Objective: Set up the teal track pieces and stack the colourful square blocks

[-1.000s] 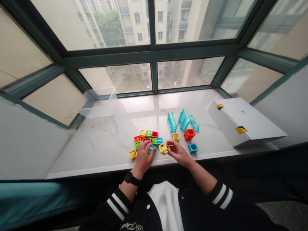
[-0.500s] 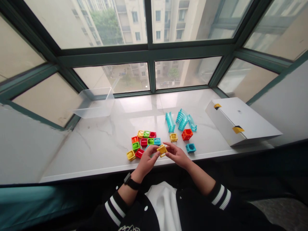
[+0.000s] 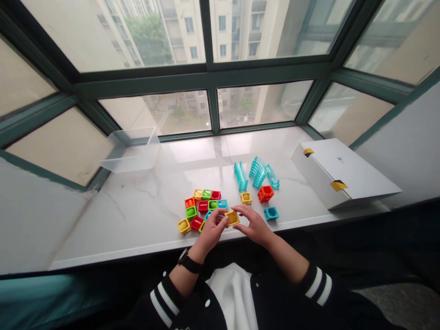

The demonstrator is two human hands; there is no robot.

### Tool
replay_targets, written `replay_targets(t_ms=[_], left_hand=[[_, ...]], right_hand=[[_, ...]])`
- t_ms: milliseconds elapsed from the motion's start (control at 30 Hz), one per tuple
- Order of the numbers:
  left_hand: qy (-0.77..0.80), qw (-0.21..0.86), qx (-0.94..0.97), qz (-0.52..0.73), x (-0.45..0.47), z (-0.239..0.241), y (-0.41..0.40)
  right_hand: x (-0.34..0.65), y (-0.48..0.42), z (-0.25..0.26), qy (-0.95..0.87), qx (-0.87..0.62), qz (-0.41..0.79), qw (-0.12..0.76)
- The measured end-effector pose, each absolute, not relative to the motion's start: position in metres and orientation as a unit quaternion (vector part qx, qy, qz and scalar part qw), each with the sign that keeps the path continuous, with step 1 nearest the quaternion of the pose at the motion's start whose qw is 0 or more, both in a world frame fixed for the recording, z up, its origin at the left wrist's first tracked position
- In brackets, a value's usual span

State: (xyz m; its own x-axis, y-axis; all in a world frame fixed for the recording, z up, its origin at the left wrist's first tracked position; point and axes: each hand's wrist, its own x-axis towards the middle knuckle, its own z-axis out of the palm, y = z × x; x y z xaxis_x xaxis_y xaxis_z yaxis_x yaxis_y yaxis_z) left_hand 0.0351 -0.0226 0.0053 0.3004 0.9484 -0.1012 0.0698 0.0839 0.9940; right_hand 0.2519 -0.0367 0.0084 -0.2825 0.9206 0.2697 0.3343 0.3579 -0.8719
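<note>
A yellow hollow cube block (image 3: 233,217) is pinched between my left hand (image 3: 212,230) and my right hand (image 3: 253,223), low over the white marble sill (image 3: 144,215). Both hands have their fingers closed on it. Just left of it lies a cluster of several coloured cube blocks (image 3: 202,206), red, green, orange, yellow and blue, packed together. My left hand covers the cluster's near right corner. Apart to the right sit a yellow cube (image 3: 246,198), an orange cube (image 3: 266,193) and a blue cube (image 3: 271,213).
Turquoise ribbed track pieces (image 3: 256,173) lie behind the loose cubes. A white flat box (image 3: 340,172) with yellow tape rests at the right. A clear plastic bin (image 3: 132,149) stands at the back left by the window frame. The sill's front edge runs just under my wrists.
My left hand left the cluster and joined my right hand on the yellow cube. The cube was lifted a little, then brought back down next to the cluster.
</note>
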Motion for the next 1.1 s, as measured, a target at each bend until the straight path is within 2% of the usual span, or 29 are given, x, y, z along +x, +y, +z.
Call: replay_targets(t_ms=[433, 533, 800, 933, 1100], left_hand=[[0.441, 0.554, 0.616, 0.344, 0.073, 0.02, 0.008], [0.447, 0.493, 0.664, 0.341, 0.077, 0.022, 0.022], [0.445, 0.202, 0.841, 0.231, 0.103, 0.005, 0.057], [0.465, 0.152, 0.856, 0.166, 0.116, -0.003, 0.063], [0.485, 0.163, 0.843, 0.162, 0.121, -0.008, 0.068]], right_hand=[[0.297, -0.018, 0.042, -0.769, -0.509, 0.215, 0.321], [0.316, -0.009, 0.05, -0.752, -0.544, 0.173, 0.329], [0.335, 0.004, 0.059, -0.754, -0.569, 0.1, 0.312], [0.333, 0.008, 0.054, -0.762, -0.578, 0.085, 0.279], [0.331, 0.018, 0.047, -0.772, -0.586, 0.059, 0.238]])
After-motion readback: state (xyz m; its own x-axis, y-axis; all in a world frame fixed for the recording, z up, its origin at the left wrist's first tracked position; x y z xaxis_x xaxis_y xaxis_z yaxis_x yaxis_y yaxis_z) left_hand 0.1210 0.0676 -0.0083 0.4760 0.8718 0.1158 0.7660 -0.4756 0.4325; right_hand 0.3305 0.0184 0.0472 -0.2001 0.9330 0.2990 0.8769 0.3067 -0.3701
